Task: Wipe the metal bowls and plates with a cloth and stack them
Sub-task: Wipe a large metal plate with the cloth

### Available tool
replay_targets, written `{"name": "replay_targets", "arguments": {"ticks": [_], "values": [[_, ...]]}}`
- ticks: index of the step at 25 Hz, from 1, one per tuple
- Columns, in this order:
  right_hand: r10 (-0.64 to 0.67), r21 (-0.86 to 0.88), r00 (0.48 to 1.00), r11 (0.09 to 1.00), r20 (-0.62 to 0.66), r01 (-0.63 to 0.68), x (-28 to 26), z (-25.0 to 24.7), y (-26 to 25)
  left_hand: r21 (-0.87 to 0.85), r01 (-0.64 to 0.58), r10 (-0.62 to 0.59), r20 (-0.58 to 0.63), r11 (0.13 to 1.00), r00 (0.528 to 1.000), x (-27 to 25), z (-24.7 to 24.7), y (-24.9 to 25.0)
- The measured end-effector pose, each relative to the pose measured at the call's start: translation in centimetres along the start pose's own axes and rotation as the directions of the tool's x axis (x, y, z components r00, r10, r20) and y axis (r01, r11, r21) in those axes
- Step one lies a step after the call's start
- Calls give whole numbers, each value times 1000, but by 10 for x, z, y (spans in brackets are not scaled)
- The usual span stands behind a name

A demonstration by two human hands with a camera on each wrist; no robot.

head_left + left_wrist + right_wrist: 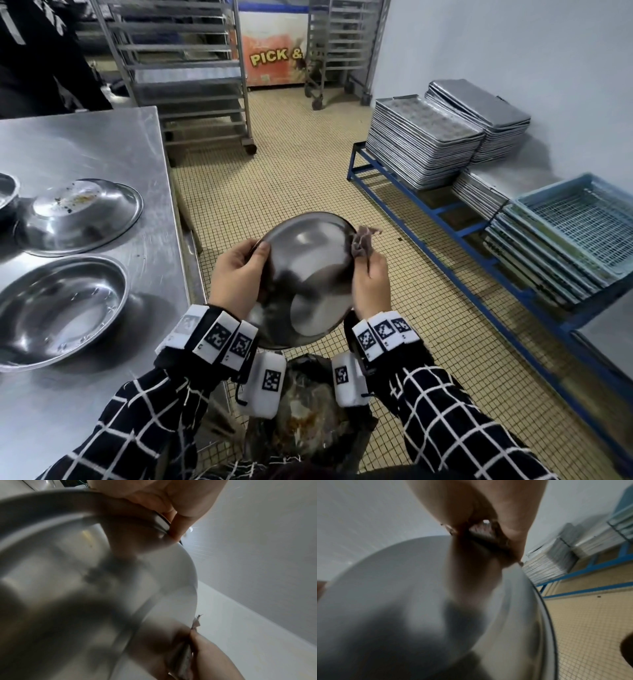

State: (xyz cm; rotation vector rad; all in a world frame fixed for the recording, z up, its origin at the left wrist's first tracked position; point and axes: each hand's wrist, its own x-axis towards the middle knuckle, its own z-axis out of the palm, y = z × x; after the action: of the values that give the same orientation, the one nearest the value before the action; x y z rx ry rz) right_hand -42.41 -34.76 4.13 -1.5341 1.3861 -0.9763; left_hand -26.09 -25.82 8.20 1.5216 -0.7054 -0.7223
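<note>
A round metal bowl is held tilted in front of me, above the floor and right of the table, its underside toward me. My left hand grips its left rim, thumb over the edge. My right hand pinches a small greyish cloth against the bowl's right rim. On the steel table at left lie an upturned, soiled metal bowl and an upright metal bowl.
Another bowl's edge shows at the far left. A dark bin stands below my wrists. Stacked baking trays and a blue crate sit on a blue rack at right. Wheeled racks stand behind.
</note>
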Motion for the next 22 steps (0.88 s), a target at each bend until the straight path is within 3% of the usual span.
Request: {"name": "replay_targets", "arguments": {"ticks": [2, 4, 6, 8, 10, 12, 14, 16, 18, 22], "values": [[11, -25, 1000, 1000, 9, -10, -8, -1, 0, 15, 5, -5, -33, 1000, 999, 1, 0, 1], [-199, -101, 980, 974, 29, 201, -25, 10, -6, 21, 15, -14, -41, 1000, 999, 0, 2, 2], [-411, -276, 907, 865, 87, 419, -40, 26, -14, 47, 0, 0, -8, 999, 1000, -3, 6, 3], [-474, -417, 877, 785, 72, 458, -38, 33, -23, 43, -34, 33, 15, 999, 999, -5, 9, 5], [-466, -367, 885, 821, 12, 437, -27, 27, -27, 12, -45, 45, 1, 999, 999, -7, 8, 8], [-323, -146, 945, 938, -46, 313, -13, 13, -27, 1, -38, 38, 1, 999, 999, -8, 6, 9], [34, 131, 999, 991, -19, -31, -4, -2, -18, -23, -12, 12, 1, 1000, 1000, -9, 4, 7], [305, 278, 950, 909, 63, -310, -1, -11, -2, -68, 37, -37, -7, 997, 999, -9, 0, 4], [395, 341, 915, 851, 87, -400, -3, -13, 17, -138, 82, -86, -23, 987, 996, -8, -2, 0], [361, 365, 932, 866, 21, -343, 2, -18, 25, -134, 117, -129, -85, 984, 988, 0, -11, -15]]}}
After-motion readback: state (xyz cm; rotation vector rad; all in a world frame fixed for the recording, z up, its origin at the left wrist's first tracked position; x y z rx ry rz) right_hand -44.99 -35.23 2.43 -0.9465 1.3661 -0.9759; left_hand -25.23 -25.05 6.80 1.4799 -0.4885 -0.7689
